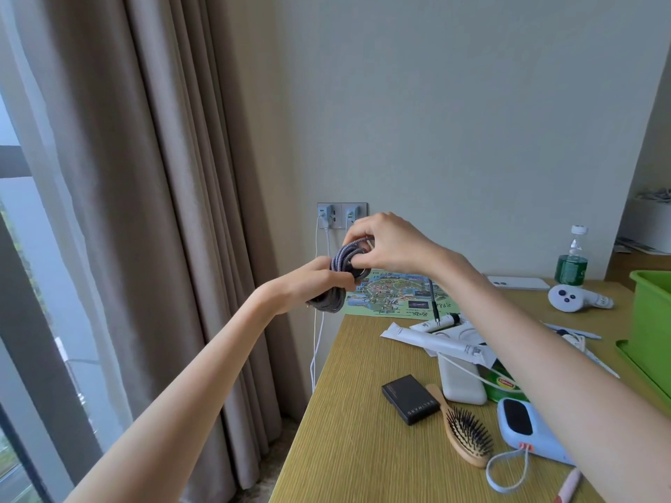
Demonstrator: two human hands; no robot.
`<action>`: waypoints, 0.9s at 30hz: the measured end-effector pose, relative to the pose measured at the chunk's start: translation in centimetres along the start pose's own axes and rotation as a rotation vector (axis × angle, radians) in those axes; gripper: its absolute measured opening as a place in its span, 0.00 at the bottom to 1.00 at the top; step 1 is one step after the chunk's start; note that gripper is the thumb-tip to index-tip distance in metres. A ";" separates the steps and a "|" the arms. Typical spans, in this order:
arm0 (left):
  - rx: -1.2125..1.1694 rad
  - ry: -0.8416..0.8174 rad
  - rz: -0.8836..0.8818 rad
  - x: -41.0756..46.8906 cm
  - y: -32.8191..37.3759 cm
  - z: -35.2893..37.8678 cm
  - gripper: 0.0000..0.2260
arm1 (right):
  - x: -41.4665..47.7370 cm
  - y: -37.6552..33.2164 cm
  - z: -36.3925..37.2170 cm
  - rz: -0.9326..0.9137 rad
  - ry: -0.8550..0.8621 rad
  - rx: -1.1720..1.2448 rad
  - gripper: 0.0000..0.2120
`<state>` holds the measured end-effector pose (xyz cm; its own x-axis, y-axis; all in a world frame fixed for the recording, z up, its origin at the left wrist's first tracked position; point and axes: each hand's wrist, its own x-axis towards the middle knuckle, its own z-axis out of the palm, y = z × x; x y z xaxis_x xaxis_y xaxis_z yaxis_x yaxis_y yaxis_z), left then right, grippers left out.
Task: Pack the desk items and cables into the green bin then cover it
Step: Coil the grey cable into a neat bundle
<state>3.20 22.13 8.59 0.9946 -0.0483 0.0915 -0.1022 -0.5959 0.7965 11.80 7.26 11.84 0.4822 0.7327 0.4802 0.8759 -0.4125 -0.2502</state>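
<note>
While the coiled braided cable [341,259] is gripped low by the left hand [319,281], fingers curled round the bundle, its top loop is pinched by the right hand [388,245]. Both are clamped on it at frame centre, just off the desk's left edge. The coil is judged wound and ready for packing.

The green bin [651,321] is seen at the right edge, well apart from the coil, across the desk [356,448]; its inside is hidden. What seems to be its lid [639,368] lies flat beside it, so covering is not done.

Yet to be packed, lower right: black box [410,398], hairbrush [466,435], white power bank [461,386], blue device [526,430]. Further back: tube [432,339], map [392,295], controller [570,297]. A white cable [317,339] hangs from the wall socket [341,215]. The task is judged early.
</note>
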 end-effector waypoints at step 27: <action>0.274 -0.116 0.165 0.9 0.1 0.9 0.07 | -0.6 2.0 -2.1 0.052 -0.014 0.555 0.04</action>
<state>4.08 21.28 8.18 0.9620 -0.2429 0.1247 -0.2690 -0.7649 0.5853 13.25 4.89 12.84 0.5222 0.7276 0.4449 0.7251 -0.1042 -0.6807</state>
